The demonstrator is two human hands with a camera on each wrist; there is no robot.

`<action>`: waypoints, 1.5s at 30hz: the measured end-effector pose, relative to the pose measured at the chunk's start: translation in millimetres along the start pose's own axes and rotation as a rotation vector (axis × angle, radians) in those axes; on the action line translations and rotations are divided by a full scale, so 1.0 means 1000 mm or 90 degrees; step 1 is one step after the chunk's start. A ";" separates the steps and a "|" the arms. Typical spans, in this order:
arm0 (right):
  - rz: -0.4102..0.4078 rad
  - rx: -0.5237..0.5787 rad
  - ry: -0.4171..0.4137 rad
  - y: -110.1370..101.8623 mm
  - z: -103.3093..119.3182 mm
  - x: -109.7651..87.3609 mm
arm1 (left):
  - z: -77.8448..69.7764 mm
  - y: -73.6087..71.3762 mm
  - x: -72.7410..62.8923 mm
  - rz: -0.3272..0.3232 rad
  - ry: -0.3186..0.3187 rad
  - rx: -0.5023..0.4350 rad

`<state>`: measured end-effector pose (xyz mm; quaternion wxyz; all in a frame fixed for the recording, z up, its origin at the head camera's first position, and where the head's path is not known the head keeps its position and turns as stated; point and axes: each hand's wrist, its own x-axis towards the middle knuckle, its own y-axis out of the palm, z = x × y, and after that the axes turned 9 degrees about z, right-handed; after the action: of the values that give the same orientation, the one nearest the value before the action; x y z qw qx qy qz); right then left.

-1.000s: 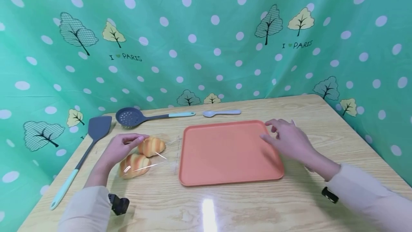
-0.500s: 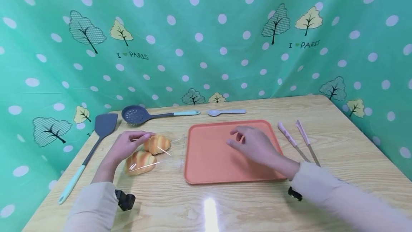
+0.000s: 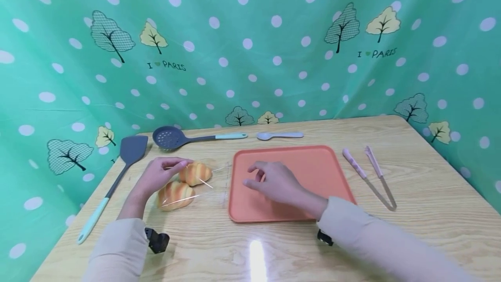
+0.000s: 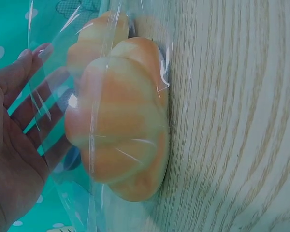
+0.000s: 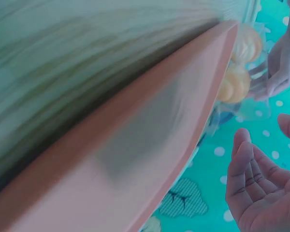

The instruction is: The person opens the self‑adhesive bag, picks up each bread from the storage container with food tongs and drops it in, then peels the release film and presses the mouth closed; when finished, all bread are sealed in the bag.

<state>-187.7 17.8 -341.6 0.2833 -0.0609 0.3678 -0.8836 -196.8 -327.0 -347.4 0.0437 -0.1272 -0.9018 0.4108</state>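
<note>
Two croissant-shaped breads [image 3: 176, 195] lie in a clear plastic bag [image 3: 215, 186] to the left of an orange tray [image 3: 328, 164]. My left hand [image 3: 158, 175] is at the bag's left side, its thumb and index finger pinching the film. In the left wrist view, the other fingers [image 4: 41, 108] show through the clear film beside the breads [image 4: 121, 116]. Over the left half of the tray hovers my right hand [image 3: 275, 182], holding nothing, its fingers loosely bent toward the bag. The right wrist view shows this hand [image 5: 261, 188] above the tray's surface.
A dark turner [image 3: 131, 151] with a mint handle lies at the far left. Behind the bag is a skimmer [image 3: 170, 137], with a small lilac spoon [image 3: 279, 135] beside it. Tongs [image 3: 375, 182] with pink handles rest right of the tray. A green curtain [image 3: 250, 77] hangs behind.
My right hand has moved left from the tray's right edge across the tray, uncovering the tongs. My left hand stays at the bag. The head view has shifted slightly.
</note>
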 end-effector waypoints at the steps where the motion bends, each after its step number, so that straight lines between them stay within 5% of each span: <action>1: 0.008 0.008 -0.003 0.003 0.002 0.002 | 0.000 0.000 0.000 0.000 0.000 -0.002; 12: 0.048 -0.003 -0.051 0.035 0.027 0.021 | -0.001 0.000 0.000 -0.004 -0.001 -0.015; 26: 0.073 -0.119 0.051 0.065 0.053 0.044 | 0.001 -0.001 0.002 -0.002 -0.016 -0.025; 45: 0.088 -0.104 0.126 0.073 0.061 0.057 | -0.001 -0.001 -0.001 -0.006 -0.024 -0.035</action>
<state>-182.4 -92.1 -353.2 0.3002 0.0291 0.4679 -0.8307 -196.2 -326.8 -346.3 0.0250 -0.1166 -0.9141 0.3877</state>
